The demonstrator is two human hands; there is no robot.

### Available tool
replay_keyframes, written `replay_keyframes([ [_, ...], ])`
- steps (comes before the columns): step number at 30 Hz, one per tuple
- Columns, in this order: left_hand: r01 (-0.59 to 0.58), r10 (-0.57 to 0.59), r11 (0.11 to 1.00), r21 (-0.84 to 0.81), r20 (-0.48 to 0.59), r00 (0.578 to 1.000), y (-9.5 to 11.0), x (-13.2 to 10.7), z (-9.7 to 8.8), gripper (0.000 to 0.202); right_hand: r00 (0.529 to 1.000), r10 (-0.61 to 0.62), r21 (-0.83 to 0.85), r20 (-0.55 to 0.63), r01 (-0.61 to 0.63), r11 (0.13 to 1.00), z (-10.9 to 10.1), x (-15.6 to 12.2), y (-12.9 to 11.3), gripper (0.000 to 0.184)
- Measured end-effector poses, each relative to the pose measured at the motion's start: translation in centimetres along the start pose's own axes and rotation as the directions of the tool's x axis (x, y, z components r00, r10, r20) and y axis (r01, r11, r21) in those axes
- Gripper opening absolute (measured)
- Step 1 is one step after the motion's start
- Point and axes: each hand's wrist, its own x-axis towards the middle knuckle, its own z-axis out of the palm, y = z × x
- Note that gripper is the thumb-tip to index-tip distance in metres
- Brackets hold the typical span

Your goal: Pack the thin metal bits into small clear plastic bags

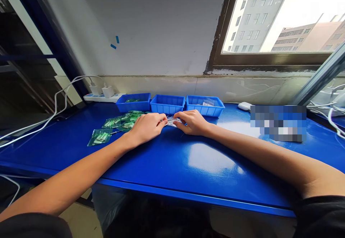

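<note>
Both my hands rest on the blue table [172, 159], meeting in front of the middle bin. My left hand [147, 126] and my right hand [192, 122] each pinch one end of a small clear plastic bag [171, 121] that lies between them on the table. The fingers of both hands are closed on it. To the left of my left hand lies a heap of several green packets [122, 121], with one green packet [100, 136] lying apart, nearer to me.
Three blue bins stand along the wall: the left bin [133, 103] holds green packets, the middle bin [167, 104] looks bare, the right bin [205, 105] holds clear bags. A power strip [101, 96] with chargers and white cables lies at the left. A white object [244, 105] sits at the right.
</note>
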Motion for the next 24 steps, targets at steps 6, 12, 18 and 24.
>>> replay_keyframes([
  [6, 0.019, -0.019, 1.0, -0.009, 0.019, 1.0, 0.12, -0.02, 0.04, 0.029, 0.999, -0.054, -0.003, -0.001, 0.054, 0.999, 0.05, 0.08, 0.05, 0.027],
  [12, 0.037, -0.037, 0.999, -0.03, 0.007, 0.999, 0.0, 0.05, 0.15, 0.025, 0.996, -0.086, 0.0, -0.027, 0.086, 0.996, 0.29, 0.1, 0.29, 0.027],
  [18, 0.031, -0.032, 0.999, -0.02, -0.025, 0.999, -0.08, 0.03, 0.12, 0.028, 0.999, -0.044, 0.008, -0.009, 0.044, 0.999, 0.17, 0.01, 0.19, 0.03],
  [24, 0.045, -0.045, 0.999, -0.008, 0.009, 0.999, -0.02, 0.01, 0.12, 0.03, 0.997, -0.069, -0.006, -0.024, 0.069, 0.998, 0.08, 0.03, 0.02, 0.026],
])
